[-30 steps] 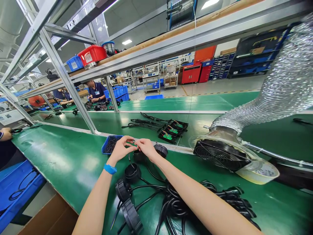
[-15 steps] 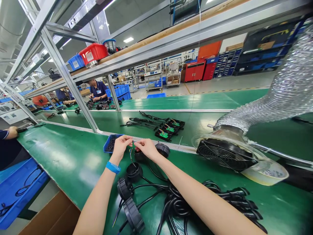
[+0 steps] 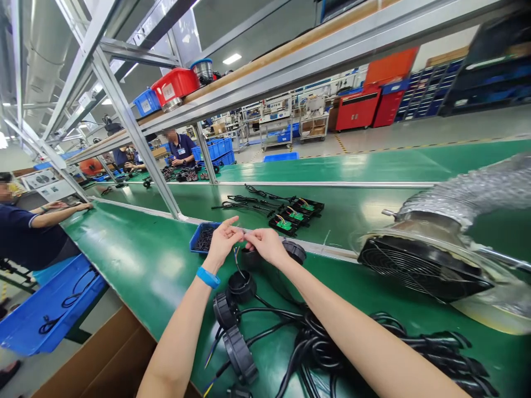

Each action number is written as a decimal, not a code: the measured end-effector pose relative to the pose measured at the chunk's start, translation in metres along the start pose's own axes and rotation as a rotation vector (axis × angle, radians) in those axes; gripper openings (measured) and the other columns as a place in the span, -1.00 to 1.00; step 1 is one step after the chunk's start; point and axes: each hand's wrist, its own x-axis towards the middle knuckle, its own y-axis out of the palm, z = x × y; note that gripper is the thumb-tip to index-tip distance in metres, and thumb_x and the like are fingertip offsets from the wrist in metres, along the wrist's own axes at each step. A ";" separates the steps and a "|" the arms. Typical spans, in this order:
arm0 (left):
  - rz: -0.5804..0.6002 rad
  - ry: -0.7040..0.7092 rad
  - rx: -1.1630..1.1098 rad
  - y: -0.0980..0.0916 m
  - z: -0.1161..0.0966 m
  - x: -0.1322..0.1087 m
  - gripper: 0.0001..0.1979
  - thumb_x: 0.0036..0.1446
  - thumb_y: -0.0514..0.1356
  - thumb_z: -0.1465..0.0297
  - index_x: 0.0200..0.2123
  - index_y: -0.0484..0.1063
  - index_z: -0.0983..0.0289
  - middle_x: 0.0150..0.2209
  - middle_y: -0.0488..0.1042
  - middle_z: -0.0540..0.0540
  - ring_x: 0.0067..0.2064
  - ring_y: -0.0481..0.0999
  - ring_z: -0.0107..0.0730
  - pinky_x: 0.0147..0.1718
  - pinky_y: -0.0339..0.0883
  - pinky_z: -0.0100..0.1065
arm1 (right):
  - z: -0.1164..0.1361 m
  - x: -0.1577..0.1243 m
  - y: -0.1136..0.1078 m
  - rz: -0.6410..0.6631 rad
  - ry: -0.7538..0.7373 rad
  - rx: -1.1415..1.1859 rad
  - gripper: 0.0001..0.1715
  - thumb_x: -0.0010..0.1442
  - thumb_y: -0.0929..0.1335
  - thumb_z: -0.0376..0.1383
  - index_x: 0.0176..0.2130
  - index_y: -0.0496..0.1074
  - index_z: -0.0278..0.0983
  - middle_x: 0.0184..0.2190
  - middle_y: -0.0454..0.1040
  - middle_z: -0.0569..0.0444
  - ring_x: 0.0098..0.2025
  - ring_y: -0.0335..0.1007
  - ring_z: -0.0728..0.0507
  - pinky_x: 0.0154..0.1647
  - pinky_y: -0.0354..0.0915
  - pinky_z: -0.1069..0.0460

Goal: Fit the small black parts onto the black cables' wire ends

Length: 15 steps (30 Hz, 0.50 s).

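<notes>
My left hand (image 3: 223, 242) and my right hand (image 3: 267, 245) meet above the green bench (image 3: 133, 260), both pinching the thin coloured wire ends (image 3: 236, 255) of a black cable. The wires rise from a round black cap (image 3: 241, 284) lying just below my hands. Two more round black caps (image 3: 225, 310) lie nearer me along the cable bundle (image 3: 323, 348). A blue band sits on my left wrist. A small blue tray (image 3: 203, 237) of dark small parts stands just beyond my left hand. Another black round part (image 3: 295, 251) lies behind my right hand.
A fan with a silver flexible duct (image 3: 418, 265) sits at right on the bench. Black boxes with green circuit boards (image 3: 294, 214) and cables lie on the conveyor belt behind. A person in dark blue (image 3: 29, 232) works at left; others sit farther back. A blue crate (image 3: 50, 309) stands at lower left.
The view has swung left and down, bringing the person at left into sight. My hands stay together on the wire ends; my left fingers have spread slightly.
</notes>
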 end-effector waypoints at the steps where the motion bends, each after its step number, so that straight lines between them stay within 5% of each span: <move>1: -0.020 0.042 0.058 -0.003 0.001 0.001 -0.37 0.04 0.37 0.34 0.19 0.32 0.28 -0.22 0.54 0.10 -0.26 0.53 -0.42 -0.17 0.40 -0.34 | -0.001 0.001 -0.006 -0.069 0.007 -0.041 -0.63 0.35 0.33 -0.09 -0.32 0.48 -0.33 -0.43 0.51 0.10 -0.41 0.44 -0.03 -0.28 0.40 0.00; 3: -0.075 0.142 0.315 -0.011 0.005 0.003 -0.52 0.16 0.28 0.34 0.15 0.37 0.26 -0.11 0.53 0.17 -0.18 0.53 -0.37 -0.14 0.40 -0.32 | -0.004 0.003 -0.017 -0.218 0.035 -0.132 -0.61 0.35 0.30 -0.13 -0.40 0.49 -0.30 -0.44 0.53 0.02 -0.37 0.45 -0.10 -0.24 0.34 -0.03; 8: -0.097 0.251 0.858 -0.031 0.013 0.003 -0.86 0.24 0.16 0.42 -0.29 0.54 0.26 -0.30 0.49 0.15 -0.25 0.49 -0.27 -0.17 0.39 -0.25 | -0.019 0.006 -0.035 -0.449 0.110 -0.326 -0.65 0.30 0.25 -0.21 -0.38 0.53 -0.27 -0.43 0.55 -0.14 -0.29 0.46 -0.26 -0.24 0.25 -0.08; 13: 0.074 0.201 1.125 -0.015 0.021 0.004 -0.84 0.26 0.11 0.49 -0.27 0.50 0.27 -0.22 0.46 0.19 -0.13 0.47 -0.25 -0.03 0.37 -0.25 | -0.012 0.003 -0.028 -0.564 -0.005 -0.461 -0.57 0.26 0.29 -0.22 0.03 0.38 -0.45 -0.08 0.45 -0.40 0.02 0.34 -0.43 -0.04 0.23 -0.20; 15: 0.171 0.156 1.250 -0.005 0.024 0.008 -0.82 0.27 0.07 0.52 -0.21 0.48 0.30 -0.16 0.45 0.22 -0.08 0.47 -0.25 0.00 0.37 -0.26 | -0.001 -0.001 -0.022 -0.544 -0.120 -0.500 -0.57 0.25 0.31 -0.25 0.05 0.34 -0.43 0.00 0.39 -0.38 0.08 0.28 -0.42 0.02 0.21 -0.20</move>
